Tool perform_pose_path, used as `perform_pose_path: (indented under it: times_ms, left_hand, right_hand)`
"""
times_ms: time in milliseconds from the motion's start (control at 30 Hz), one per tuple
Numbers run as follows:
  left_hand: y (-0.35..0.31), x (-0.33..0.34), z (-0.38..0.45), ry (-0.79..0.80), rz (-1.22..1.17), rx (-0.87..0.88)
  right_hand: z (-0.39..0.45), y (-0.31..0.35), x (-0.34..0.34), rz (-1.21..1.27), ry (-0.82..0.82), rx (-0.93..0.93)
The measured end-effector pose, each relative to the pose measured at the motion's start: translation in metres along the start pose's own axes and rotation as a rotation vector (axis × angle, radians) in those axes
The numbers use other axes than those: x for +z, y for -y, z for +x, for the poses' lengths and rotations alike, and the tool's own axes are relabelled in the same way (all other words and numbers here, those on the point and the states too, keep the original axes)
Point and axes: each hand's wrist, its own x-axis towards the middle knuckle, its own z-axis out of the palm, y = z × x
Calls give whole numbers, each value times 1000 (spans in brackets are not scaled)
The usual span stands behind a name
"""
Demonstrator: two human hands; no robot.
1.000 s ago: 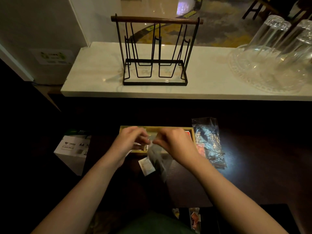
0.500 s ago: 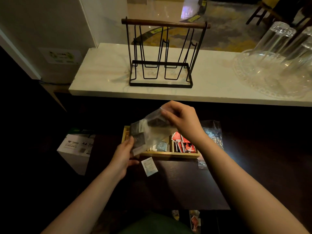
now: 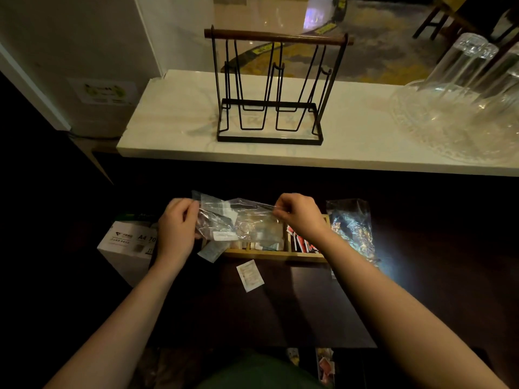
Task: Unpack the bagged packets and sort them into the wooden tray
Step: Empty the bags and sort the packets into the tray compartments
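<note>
A clear plastic bag (image 3: 238, 220) with a few packets inside hangs stretched above the wooden tray (image 3: 269, 254). My left hand (image 3: 177, 228) pinches its left edge and my right hand (image 3: 300, 217) pinches its top right corner. The tray sits on the dark table, with pale packets in its left and middle compartments and red packets (image 3: 303, 244) in the right one. A grey-blue packet (image 3: 210, 251) sticks out below the bag at the tray's left end. One white packet (image 3: 249, 275) lies loose on the table in front of the tray.
A crumpled empty plastic bag (image 3: 352, 228) lies right of the tray. A white A4 paper box (image 3: 129, 242) stands to the left. On the marble counter behind are a black wire rack (image 3: 269, 88) and upturned glasses on a glass tray (image 3: 463, 108). More packets (image 3: 325, 366) lie by my lap.
My hands have spread apart. The left hand rose to the bag's left edge, the right hand lowered, and the bag now hangs stretched flat between them over the tray.
</note>
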Motion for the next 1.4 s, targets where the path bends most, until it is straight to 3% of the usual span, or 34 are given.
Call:
perform_pose_path:
  times_ms: [133, 667, 900, 1400]
  left_hand:
    - [-19, 0, 4, -26, 81, 136]
    - [-68, -1, 2, 69, 97, 322]
    - [-74, 2, 3, 82, 50, 269]
    - [-88, 1, -4, 87, 145, 373]
  right_hand:
    - [5, -5, 8, -80, -10, 0]
    - [-4, -13, 9, -74, -96, 71]
    - [-11, -13, 7, -57, -141, 90]
    - [-27, -21, 13, -87, -169, 100]
